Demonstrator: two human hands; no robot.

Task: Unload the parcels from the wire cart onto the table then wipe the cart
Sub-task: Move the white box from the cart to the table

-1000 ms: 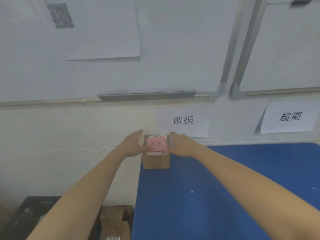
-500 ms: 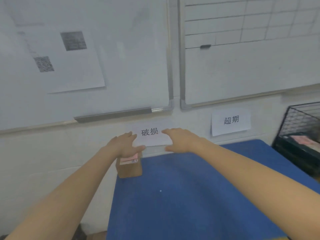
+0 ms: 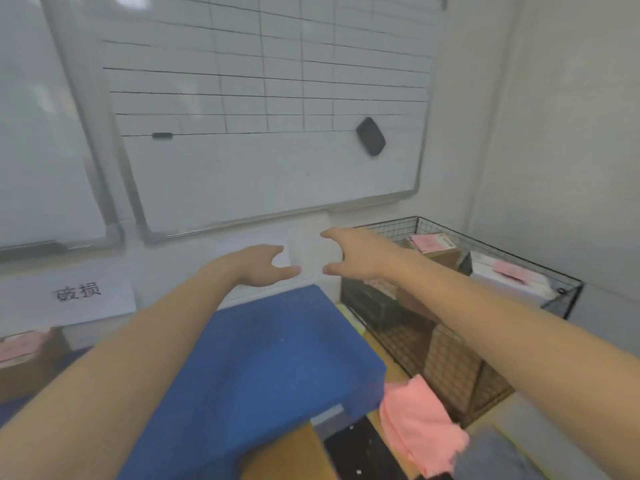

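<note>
Pink-labelled parcels [image 3: 433, 244] sat inside the black wire cart [image 3: 491, 247], just beside the right edge of the blue table [image 3: 277, 358]; one cardboard parcel [image 3: 31, 362] rested at the table's left edge. Above its far edge, the left hand [image 3: 259, 268] and right hand [image 3: 356, 254] were empty, fingers spread wide. A pink cloth [image 3: 419, 424] lay near the table's near right corner.

Blue table [image 3: 277, 358], pink-labelled cardboard parcel [image 3: 24, 365] on its left end

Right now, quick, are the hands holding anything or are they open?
The left hand is open and holds nothing.
The right hand is open and holds nothing.
</note>
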